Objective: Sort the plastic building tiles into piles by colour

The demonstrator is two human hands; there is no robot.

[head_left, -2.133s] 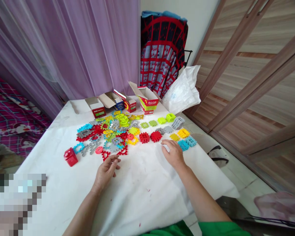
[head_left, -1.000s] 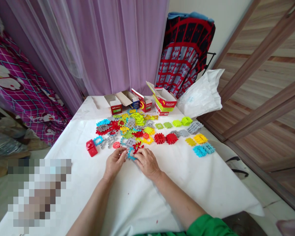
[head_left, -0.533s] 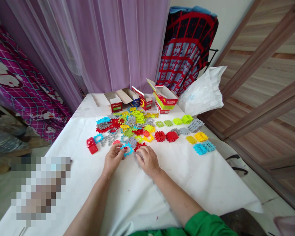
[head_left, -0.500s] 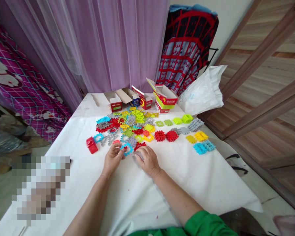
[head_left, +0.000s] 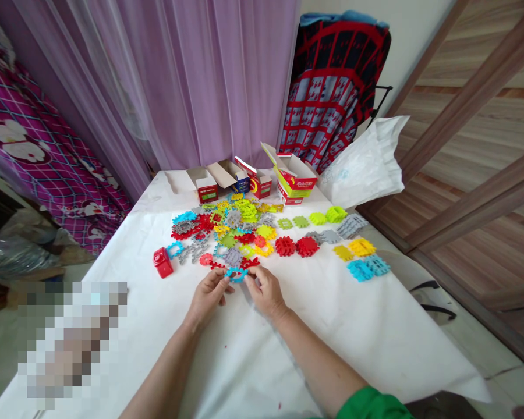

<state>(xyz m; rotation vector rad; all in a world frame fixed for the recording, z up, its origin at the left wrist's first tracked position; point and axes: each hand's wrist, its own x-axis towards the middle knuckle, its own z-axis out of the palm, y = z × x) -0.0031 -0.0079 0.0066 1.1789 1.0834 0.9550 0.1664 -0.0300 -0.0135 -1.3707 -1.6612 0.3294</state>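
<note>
Left to right. Purple curtain [head_left: 179, 81] behind the table's far edge; patterned pink bedding [head_left: 39, 157] off the left edge. White-covered table [head_left: 288, 349] carries everything. Red cube block [head_left: 162, 262] sits alone toward the left edge, just left of the mixed pile of plastic tiles [head_left: 227, 230], which spreads across the table's middle toward the far edge. Open cardboard boxes [head_left: 253, 180] line the far edge behind the pile.

Left hand [head_left: 207, 297] at mid-table, near side of the pile, fingers curled, thumb and forefinger pinched on the left end of a blue toothed tile [head_left: 236, 273]. Right hand [head_left: 266, 293] just beside it, fingertips pinching the same tile's right end. Tile held between both hands, just off the cloth at the pile's near fringe; it looks wider than tall, long axis running left-right across the table, tilt of its face too small to tell. Red tiles lie touching or just behind it.

Further right: two red stacked tiles [head_left: 296, 247], then green tiles [head_left: 327, 216], grey ones [head_left: 351, 224], yellow ones [head_left: 356, 249] and a blue stack [head_left: 369, 267] near the right edge. White plastic bag [head_left: 367, 163] at the far right corner; red-black checked cloth [head_left: 332, 93] hangs behind it.
</note>
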